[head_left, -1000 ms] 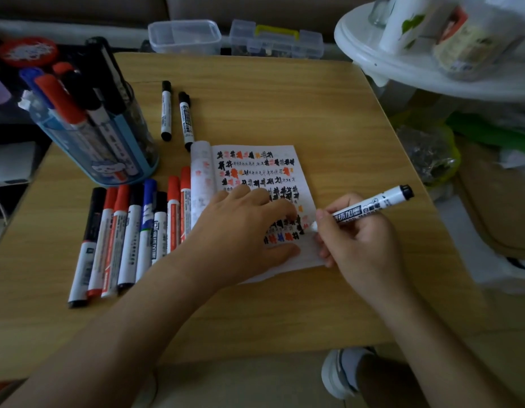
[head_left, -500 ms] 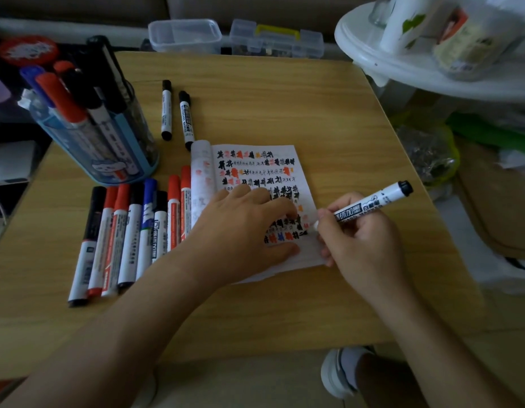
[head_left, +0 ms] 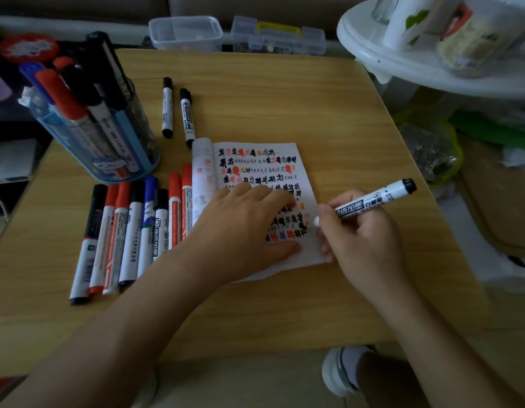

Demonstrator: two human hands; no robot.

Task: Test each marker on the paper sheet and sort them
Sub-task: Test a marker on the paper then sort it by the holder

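Note:
A white paper sheet (head_left: 256, 160) covered in black and red test marks lies mid-table, its left edge curled. My left hand (head_left: 243, 231) lies flat on the sheet's lower part, fingers spread. My right hand (head_left: 361, 234) grips a white marker (head_left: 373, 201) with a black end cap, its tip touching the sheet's right edge. Several capped markers (head_left: 131, 231), red, black and blue, lie in a row left of the paper. Two black-capped markers (head_left: 177, 110) lie apart further back. A blue holder (head_left: 117, 160) at the left holds several more markers.
The wooden table (head_left: 284, 98) has clear plastic boxes (head_left: 186, 32) beyond its far edge. A white round stand (head_left: 432, 72) with bottles overhangs the right rear corner. Bags and clutter sit on the floor to the right. A shoe (head_left: 337, 375) shows below the table's front edge.
The marker in my right hand has shifted slightly along the sheet's right edge. My left hand has stayed put on the paper.

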